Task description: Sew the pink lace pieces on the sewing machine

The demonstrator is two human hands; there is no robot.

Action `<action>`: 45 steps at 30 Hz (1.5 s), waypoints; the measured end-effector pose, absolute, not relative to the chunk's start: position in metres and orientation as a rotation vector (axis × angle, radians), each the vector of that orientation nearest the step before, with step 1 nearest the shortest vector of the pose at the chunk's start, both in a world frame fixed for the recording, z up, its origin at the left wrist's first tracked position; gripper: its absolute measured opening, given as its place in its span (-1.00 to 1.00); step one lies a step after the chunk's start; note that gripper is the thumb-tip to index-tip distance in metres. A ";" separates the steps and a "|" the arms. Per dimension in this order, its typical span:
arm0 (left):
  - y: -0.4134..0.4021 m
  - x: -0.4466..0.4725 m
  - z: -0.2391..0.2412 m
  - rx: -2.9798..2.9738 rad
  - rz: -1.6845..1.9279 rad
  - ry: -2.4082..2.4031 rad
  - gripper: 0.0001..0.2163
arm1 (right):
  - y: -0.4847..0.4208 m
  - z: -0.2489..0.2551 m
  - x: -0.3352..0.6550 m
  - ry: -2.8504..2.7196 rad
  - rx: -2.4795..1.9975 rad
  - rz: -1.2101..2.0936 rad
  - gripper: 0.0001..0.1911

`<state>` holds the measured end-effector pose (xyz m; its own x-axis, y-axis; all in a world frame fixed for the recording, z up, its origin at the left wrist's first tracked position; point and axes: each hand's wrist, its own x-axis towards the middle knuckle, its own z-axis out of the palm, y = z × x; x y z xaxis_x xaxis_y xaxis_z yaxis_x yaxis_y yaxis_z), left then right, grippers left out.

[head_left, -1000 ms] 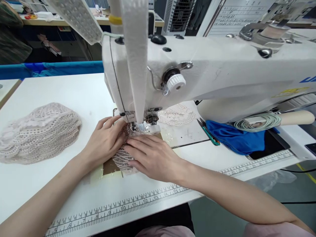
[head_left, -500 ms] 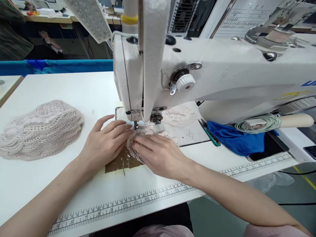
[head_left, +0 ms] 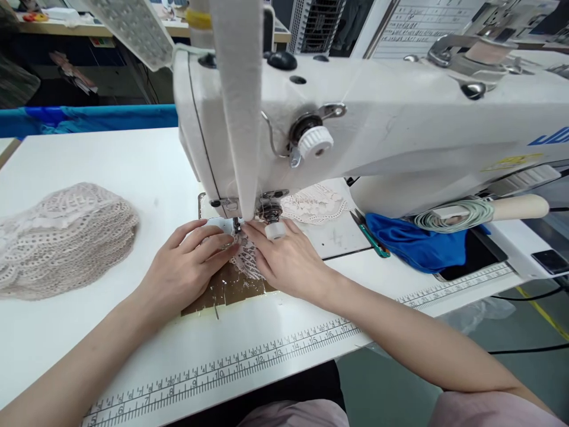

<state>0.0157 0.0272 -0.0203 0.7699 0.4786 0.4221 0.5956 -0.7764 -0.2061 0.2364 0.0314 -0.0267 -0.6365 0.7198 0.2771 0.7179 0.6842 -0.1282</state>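
Note:
A piece of pale pink lace point(head_left: 247, 258) lies below the presser foot point(head_left: 237, 225) of a white sewing machine point(head_left: 382, 112). My left hand point(head_left: 189, 261) rests left of the foot, its fingers slightly bent and apart, with the tips at the lace's left edge. Stretched flat over the lace on the right is my right hand point(head_left: 288, 255), thumb apart from the fingers. Its fingertips come close to the foot, partly behind a white knob. Beneath the lace, a brown plate point(head_left: 229, 287) shows. More lace point(head_left: 313, 204) spreads out behind my right hand.
A stack of lace pieces point(head_left: 71, 240) sits at the left. Right of the needle area lie green-handled snips point(head_left: 373, 237), blue cloth point(head_left: 413, 240), a dark phone point(head_left: 478, 258) and a coiled cord point(head_left: 453, 214). A printed ruler point(head_left: 249, 363) follows the table's front edge.
My right hand has moved forward and flattened beside the foot, uncovering the lace between my hands. My left hand stays near the foot. The whole view has shifted slightly.

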 end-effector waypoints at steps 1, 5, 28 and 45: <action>0.027 0.015 -0.020 -2.642 -0.497 -0.814 -0.71 | 0.033 -0.027 0.237 -2.590 -1.128 0.029 -0.66; 0.028 0.014 -0.020 -2.680 -0.484 -0.828 -0.71 | 0.039 -0.027 0.238 -2.585 -1.084 0.086 -0.61; 0.017 0.020 -0.018 -2.620 -0.302 -0.863 -0.64 | 0.043 -0.029 0.239 -2.615 -1.104 0.129 -0.56; 0.016 0.025 -0.015 -2.630 -0.317 -0.834 -0.62 | 0.043 -0.030 0.240 -2.628 -1.102 0.042 -0.51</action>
